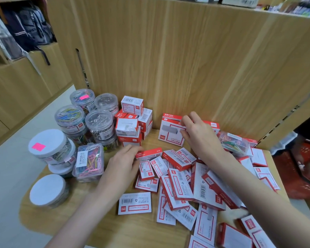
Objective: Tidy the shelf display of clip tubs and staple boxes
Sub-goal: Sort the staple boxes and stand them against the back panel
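Note:
Several red-and-white staple boxes (179, 187) lie scattered over the wooden shelf (100, 228). A small stack of staple boxes (131, 122) stands at the back middle. Round clear clip tubs (99, 125) and white-lidded tubs (47, 144) stand at the left, beside a rectangular clip box (89, 161). My left hand (123, 163) rests on a small staple box (149, 153), fingers curled on its end. My right hand (197, 133) grips the right edge of a larger staple box (171, 135) lying against the back panel.
The wooden back panel (168, 59) rises right behind the boxes. A clear bag of coloured clips (234, 142) lies at the right. Bags hang on shelving at the far left. A red basket (302, 169) sits on the floor at the right.

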